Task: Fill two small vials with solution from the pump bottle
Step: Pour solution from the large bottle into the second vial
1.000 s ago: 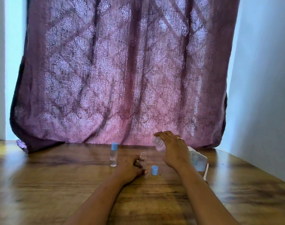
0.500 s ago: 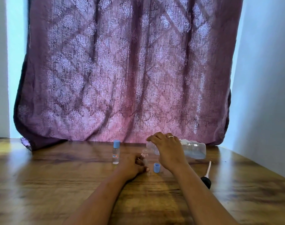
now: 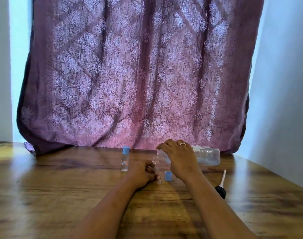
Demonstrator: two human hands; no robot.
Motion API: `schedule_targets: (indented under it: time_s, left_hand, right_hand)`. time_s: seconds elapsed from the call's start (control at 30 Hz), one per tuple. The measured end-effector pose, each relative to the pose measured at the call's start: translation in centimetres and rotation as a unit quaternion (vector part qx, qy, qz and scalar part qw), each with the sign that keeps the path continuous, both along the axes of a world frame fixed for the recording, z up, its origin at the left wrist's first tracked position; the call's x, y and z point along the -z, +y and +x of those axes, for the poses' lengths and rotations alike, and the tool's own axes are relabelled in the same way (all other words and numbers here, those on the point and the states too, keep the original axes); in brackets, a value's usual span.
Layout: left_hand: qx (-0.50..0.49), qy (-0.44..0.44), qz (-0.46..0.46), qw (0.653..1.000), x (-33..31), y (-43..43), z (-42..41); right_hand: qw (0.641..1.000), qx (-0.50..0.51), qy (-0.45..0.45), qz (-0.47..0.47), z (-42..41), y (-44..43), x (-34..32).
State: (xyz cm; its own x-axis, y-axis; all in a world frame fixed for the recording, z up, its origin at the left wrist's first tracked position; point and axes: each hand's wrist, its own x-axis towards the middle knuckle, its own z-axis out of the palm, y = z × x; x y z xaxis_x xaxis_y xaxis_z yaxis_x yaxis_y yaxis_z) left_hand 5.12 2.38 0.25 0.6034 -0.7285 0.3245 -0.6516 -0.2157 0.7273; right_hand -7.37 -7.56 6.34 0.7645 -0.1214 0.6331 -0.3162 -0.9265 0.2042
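Pump bottle, pump removed, tipped near horizontal. Right hand grips it around the neck end, with the mouth just above open vial. Left hand rests on table, fingers curled round that vial, holding it upright. Second vial, blue-capped, stands just left of left hand, apart from it. Loose blue cap sits on table between the two hands. Pump head with dip tube lies right of right forearm. Liquid flow: cannot tell.
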Motion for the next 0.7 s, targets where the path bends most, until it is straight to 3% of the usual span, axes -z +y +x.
schedule_targets:
  time_s: [0.7]
  left_hand:
    - [0.004,0.008,-0.002,1.000,-0.03,0.25,-0.16]
  right_hand:
    - [0.999,-0.007,0.010,-0.030,-0.08,0.65,-0.30]
